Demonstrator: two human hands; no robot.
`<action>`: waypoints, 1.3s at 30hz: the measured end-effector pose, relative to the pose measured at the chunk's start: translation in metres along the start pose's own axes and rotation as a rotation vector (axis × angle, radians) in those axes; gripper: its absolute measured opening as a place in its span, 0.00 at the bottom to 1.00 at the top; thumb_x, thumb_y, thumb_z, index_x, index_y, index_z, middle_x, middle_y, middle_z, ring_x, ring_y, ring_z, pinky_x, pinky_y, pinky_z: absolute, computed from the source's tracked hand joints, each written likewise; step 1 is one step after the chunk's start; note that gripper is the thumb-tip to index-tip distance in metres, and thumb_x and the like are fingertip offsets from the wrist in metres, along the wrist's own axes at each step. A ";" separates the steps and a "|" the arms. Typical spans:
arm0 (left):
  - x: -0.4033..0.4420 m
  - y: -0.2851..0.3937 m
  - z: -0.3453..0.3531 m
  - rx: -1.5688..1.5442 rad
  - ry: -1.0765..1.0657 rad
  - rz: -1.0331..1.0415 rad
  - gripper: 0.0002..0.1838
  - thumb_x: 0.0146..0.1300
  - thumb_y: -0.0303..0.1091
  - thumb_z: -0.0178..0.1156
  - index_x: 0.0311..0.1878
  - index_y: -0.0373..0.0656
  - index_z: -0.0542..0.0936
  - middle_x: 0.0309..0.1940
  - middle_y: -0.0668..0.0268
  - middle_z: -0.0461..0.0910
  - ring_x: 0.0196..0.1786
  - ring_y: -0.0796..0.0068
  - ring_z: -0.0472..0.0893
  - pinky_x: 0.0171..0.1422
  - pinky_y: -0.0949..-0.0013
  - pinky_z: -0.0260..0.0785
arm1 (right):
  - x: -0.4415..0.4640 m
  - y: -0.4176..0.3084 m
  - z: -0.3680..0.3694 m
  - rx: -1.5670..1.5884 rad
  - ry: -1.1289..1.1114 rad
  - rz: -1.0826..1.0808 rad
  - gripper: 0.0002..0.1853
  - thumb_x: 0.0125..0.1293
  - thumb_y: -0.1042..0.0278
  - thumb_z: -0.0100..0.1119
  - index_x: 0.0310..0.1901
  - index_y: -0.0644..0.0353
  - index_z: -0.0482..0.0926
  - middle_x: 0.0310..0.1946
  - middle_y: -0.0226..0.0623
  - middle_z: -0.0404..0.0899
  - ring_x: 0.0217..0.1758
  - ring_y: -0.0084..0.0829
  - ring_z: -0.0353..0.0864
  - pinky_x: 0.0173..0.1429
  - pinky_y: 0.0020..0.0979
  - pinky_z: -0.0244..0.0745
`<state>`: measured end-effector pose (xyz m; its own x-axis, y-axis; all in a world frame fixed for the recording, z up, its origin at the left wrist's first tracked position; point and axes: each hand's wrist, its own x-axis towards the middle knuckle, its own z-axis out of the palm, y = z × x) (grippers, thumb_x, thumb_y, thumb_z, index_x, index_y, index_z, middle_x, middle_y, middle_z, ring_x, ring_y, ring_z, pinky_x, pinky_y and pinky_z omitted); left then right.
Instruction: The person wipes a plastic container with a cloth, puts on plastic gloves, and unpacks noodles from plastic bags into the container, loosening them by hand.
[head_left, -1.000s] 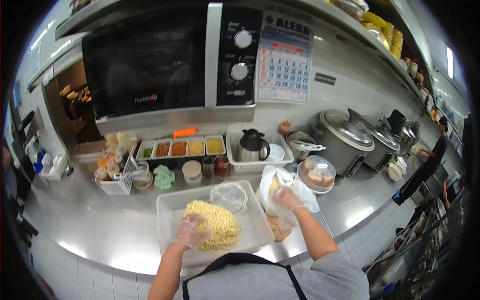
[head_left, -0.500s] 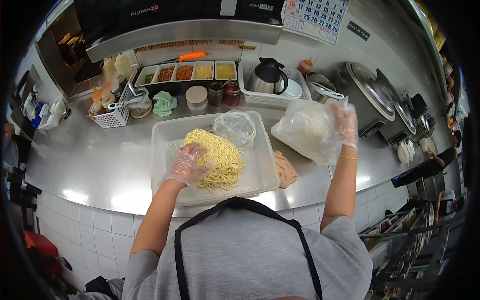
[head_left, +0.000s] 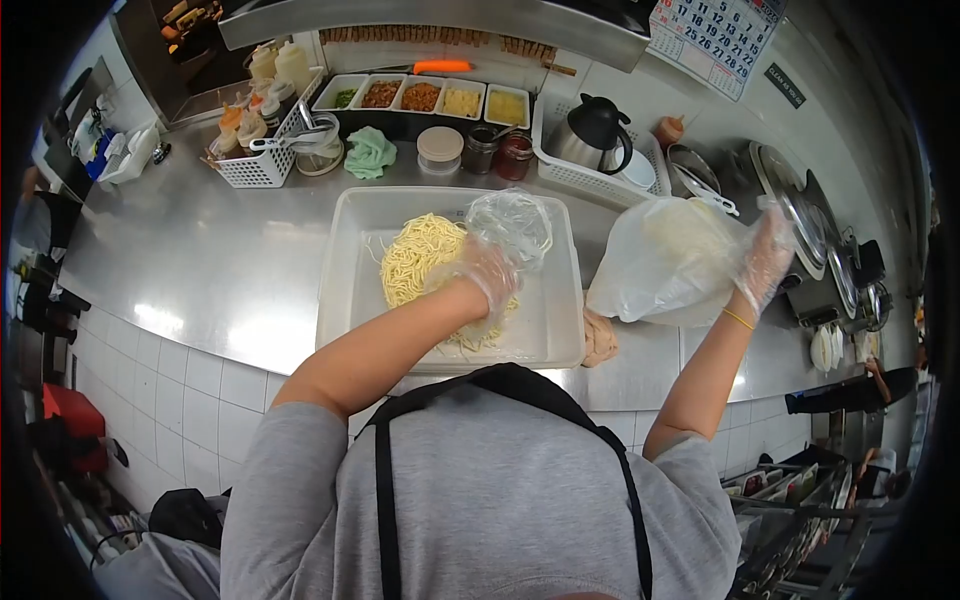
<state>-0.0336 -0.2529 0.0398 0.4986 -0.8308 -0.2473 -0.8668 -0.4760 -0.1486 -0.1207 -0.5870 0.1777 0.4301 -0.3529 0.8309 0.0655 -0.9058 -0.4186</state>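
Note:
Yellow noodles (head_left: 415, 262) lie heaped in a wide translucent tray (head_left: 350, 330) on the steel counter. My left hand (head_left: 482, 272), in a clear plastic glove, is over the right part of the heap, close to a crumpled clear bag (head_left: 515, 222) in the same tray; its fingers are blurred and partly hidden. To the right of the tray, my gloved right hand (head_left: 768, 255) is closed on the edge of a large white plastic bag (head_left: 665, 260) with pale contents. A tan cloth-like item (head_left: 599, 338) sits between tray and bag.
Behind the tray stand lidded jars (head_left: 440, 148), a green cloth (head_left: 370, 152), a row of topping containers (head_left: 420, 95), and a white bottle basket (head_left: 255, 170). A black-topped jug (head_left: 592, 130) is in another basket. Large cookers (head_left: 800, 210) and a person (head_left: 875, 388) are at the right.
My left hand has moved right across the noodles toward the clear bag. My right hand has lifted the white bag's edge outward to the right. The view has tilted down.

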 end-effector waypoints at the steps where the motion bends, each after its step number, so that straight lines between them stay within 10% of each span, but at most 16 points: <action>1: 0.006 -0.003 0.007 -0.002 0.005 -0.020 0.22 0.45 0.48 0.62 0.46 0.57 0.78 0.50 0.68 0.73 0.58 0.62 0.67 0.55 0.52 0.60 | 0.004 -0.010 -0.006 0.093 0.054 0.140 0.15 0.65 0.62 0.49 0.43 0.65 0.79 0.41 0.40 0.79 0.45 0.30 0.75 0.51 0.31 0.67; 14: -0.074 -0.058 0.016 -0.106 -0.287 0.261 0.19 0.38 0.44 0.64 0.40 0.60 0.80 0.42 0.72 0.77 0.51 0.67 0.72 0.58 0.50 0.58 | 0.038 -0.016 -0.005 -0.194 -0.018 0.005 0.18 0.64 0.59 0.46 0.47 0.62 0.77 0.42 0.43 0.78 0.49 0.40 0.74 0.56 0.34 0.65; 16: -0.081 -0.069 0.021 -0.296 -0.154 0.256 0.20 0.39 0.44 0.66 0.41 0.55 0.80 0.43 0.70 0.77 0.53 0.65 0.71 0.62 0.52 0.56 | 0.042 -0.017 0.002 0.043 -0.249 -0.009 0.14 0.63 0.69 0.45 0.47 0.61 0.75 0.43 0.45 0.77 0.46 0.44 0.75 0.54 0.39 0.67; 22: -0.072 -0.050 0.024 -0.673 0.175 -0.014 0.26 0.48 0.41 0.64 0.51 0.44 0.73 0.51 0.59 0.71 0.56 0.62 0.68 0.63 0.62 0.58 | 0.025 0.060 0.016 -0.578 -0.344 -0.193 0.16 0.63 0.55 0.51 0.45 0.58 0.76 0.38 0.48 0.75 0.44 0.46 0.74 0.52 0.38 0.67; 24: -0.054 -0.035 -0.001 -0.690 0.430 0.124 0.30 0.50 0.45 0.63 0.56 0.45 0.69 0.54 0.56 0.68 0.57 0.59 0.68 0.62 0.60 0.60 | 0.013 0.043 0.033 -0.172 -0.312 0.224 0.15 0.61 0.55 0.52 0.44 0.55 0.77 0.35 0.50 0.73 0.41 0.47 0.73 0.50 0.40 0.68; 26: -0.032 -0.017 -0.038 -0.596 0.603 0.187 0.31 0.51 0.46 0.63 0.58 0.46 0.67 0.56 0.56 0.65 0.57 0.58 0.67 0.61 0.58 0.60 | 0.014 0.024 0.037 -0.491 -0.376 -0.131 0.19 0.60 0.51 0.54 0.45 0.58 0.76 0.37 0.46 0.75 0.40 0.41 0.74 0.48 0.37 0.68; 29: 0.000 0.008 -0.076 -0.650 0.620 0.287 0.32 0.52 0.46 0.62 0.59 0.48 0.65 0.57 0.56 0.65 0.58 0.57 0.66 0.61 0.57 0.60 | 0.026 0.032 0.041 0.576 0.052 0.879 0.24 0.61 0.53 0.54 0.54 0.62 0.72 0.48 0.39 0.75 0.47 0.30 0.73 0.49 0.28 0.67; 36: 0.012 -0.007 -0.074 -0.592 0.787 0.223 0.32 0.52 0.44 0.63 0.59 0.45 0.65 0.55 0.56 0.66 0.55 0.56 0.69 0.59 0.58 0.62 | 0.035 -0.066 0.010 0.424 -0.083 0.368 0.20 0.62 0.58 0.54 0.51 0.63 0.73 0.46 0.35 0.74 0.47 0.28 0.72 0.51 0.28 0.66; 39: -0.002 -0.050 -0.060 -0.872 1.043 0.082 0.30 0.55 0.39 0.61 0.59 0.42 0.64 0.54 0.58 0.68 0.52 0.60 0.71 0.57 0.60 0.64 | 0.027 -0.120 0.016 0.602 -0.025 0.464 0.19 0.62 0.59 0.54 0.49 0.64 0.74 0.45 0.34 0.75 0.46 0.27 0.72 0.51 0.26 0.66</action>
<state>0.0086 -0.2446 0.1056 0.5465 -0.5104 0.6640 -0.8093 -0.1181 0.5754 -0.1027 -0.4840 0.2451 0.5530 -0.6550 0.5150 0.3498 -0.3785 -0.8570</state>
